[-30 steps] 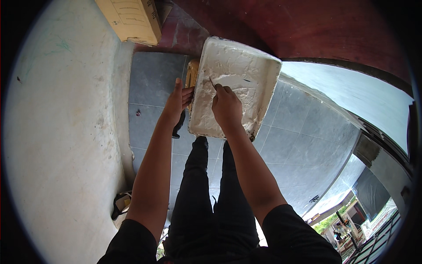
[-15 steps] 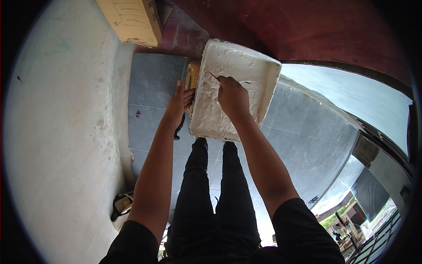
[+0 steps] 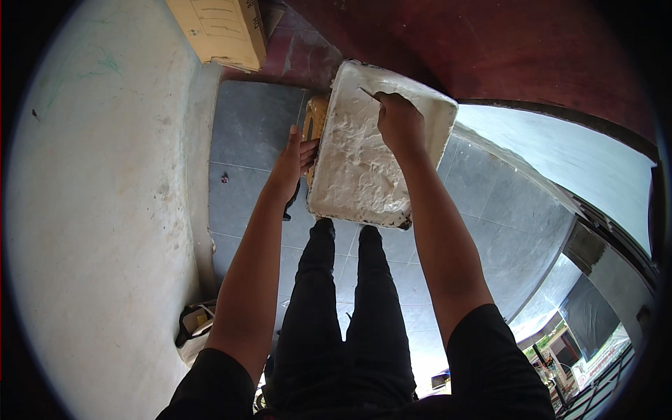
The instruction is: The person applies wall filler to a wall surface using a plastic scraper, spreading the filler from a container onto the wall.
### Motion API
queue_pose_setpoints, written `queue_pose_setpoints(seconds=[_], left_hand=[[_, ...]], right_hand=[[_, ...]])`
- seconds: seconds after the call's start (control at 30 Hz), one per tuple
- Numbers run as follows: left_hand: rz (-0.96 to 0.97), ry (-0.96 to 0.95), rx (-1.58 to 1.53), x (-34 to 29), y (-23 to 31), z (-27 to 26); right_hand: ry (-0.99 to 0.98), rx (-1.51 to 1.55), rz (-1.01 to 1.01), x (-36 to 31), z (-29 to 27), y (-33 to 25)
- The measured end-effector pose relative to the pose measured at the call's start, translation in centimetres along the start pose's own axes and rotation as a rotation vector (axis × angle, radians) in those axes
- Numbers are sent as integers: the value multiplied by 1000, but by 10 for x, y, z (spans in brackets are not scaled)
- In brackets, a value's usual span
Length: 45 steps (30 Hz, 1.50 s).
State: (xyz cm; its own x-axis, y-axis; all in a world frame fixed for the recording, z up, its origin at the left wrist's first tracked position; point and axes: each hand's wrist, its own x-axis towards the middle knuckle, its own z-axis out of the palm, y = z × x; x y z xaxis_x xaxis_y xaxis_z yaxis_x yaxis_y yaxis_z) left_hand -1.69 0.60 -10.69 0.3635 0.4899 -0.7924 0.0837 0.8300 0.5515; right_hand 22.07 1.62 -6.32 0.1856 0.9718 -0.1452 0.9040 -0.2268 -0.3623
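Note:
A rectangular white tray [image 3: 453, 126] holds a thick, creamy white paste [image 3: 360, 164], smeared in ridges over its bottom. Above the tray's far part, my right hand [image 3: 401, 124] is closed around a thin, stick-like tool [image 3: 369, 93], whose tip points to the far left; its exact kind is unclear. My left hand [image 3: 294, 157] lies against the tray's left side with its fingers stretched out and its thumb raised apart. Beside those fingers, a yellow-brown object with a slot [image 3: 316, 115] is partly hidden by the tray.
A cardboard box [image 3: 220, 31] stands at the far left, near the pale wall [image 3: 105, 175]. Dark red panelling [image 3: 490, 49] lies beyond the tray. Grey tiles [image 3: 255, 126] cover the floor. A bag [image 3: 194, 329] sits at the lower left by the wall.
My right hand has moved away from me and to the right with the tool, over the tray's far part. My left hand stays against the tray's side. The view has shifted slightly.

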Motion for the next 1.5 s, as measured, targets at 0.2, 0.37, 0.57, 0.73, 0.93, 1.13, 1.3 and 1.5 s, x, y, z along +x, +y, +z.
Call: queue_pose_setpoints(seconds=[0.2, 0.37, 0.57, 0.73, 0.93, 1.13, 1.3, 1.5], left_hand=[[17, -16, -42, 0, -9, -6], [3, -11, 0, -4, -1, -1], [-14, -47, -68, 1, -2, -1], [-5, -58, -42, -6, 1, -5], [1, -55, -40, -5, -1, -2], [9, -62, -61, -3, -5, -8], [-5, -31, -38, -6, -1, -5], [3, -40, -51, -6, -2, -4]], right_hand=[[-146, 24, -250, -57, 24, -20], [-52, 159, -196, -56, 10, -4], [-67, 133, -678, -45, 22, 10], [-159, 60, -773, -70, 1, 16], [21, 503, 32, -93, -2, -3], [-53, 414, 347, -75, 18, 12], [265, 386, 570, -67, -10, 23], [310, 434, 391, -74, 38, -20]])
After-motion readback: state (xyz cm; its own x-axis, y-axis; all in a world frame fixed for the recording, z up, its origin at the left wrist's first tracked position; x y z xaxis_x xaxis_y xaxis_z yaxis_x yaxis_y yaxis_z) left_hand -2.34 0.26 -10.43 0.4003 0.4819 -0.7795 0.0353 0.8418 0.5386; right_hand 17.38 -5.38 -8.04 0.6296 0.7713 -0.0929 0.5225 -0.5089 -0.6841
